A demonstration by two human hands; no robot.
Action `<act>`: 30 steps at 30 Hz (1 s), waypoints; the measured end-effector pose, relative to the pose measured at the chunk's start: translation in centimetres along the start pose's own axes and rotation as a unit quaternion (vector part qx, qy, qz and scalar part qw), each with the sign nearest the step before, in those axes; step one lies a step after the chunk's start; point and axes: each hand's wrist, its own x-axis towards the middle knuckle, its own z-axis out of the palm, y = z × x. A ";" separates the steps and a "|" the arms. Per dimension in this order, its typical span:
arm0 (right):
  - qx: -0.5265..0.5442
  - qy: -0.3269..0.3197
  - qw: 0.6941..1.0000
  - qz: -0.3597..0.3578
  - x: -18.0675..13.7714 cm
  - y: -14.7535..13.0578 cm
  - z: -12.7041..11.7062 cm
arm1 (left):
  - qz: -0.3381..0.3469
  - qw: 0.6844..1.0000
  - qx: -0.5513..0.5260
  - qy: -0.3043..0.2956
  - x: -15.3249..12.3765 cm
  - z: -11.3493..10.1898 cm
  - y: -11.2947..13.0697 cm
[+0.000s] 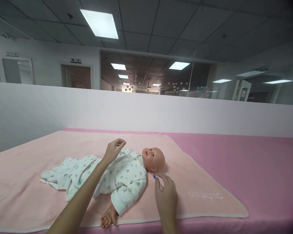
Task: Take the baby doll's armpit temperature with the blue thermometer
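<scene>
Two hands: left (114, 150) open over doll (127, 174), right (166, 195) pinching a half-hidden blue object (154, 177)

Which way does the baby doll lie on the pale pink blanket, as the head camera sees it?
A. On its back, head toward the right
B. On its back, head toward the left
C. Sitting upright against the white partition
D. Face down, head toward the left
A: the baby doll lies face up on the blanket, its bare head at the right and its legs in the printed suit stretched to the left.

A white partition wall (146, 110) rises behind the pink-covered table (258, 169), ceiling lights (100, 23) overhead.
</scene>
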 end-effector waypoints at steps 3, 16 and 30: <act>-0.142 -0.002 0.990 0.007 -1.4 4.3 -1.5 | -0.020 0.990 0.009 -0.136 0.1 2.6 -1.0; -0.181 -0.050 0.982 0.036 -1.2 3.8 -3.8 | -0.100 0.982 -0.013 -0.158 -1.6 3.6 -3.0; -0.104 -0.139 0.971 -0.166 6.7 -7.7 4.9 | -0.245 0.931 -0.269 0.028 -1.6 3.6 -5.5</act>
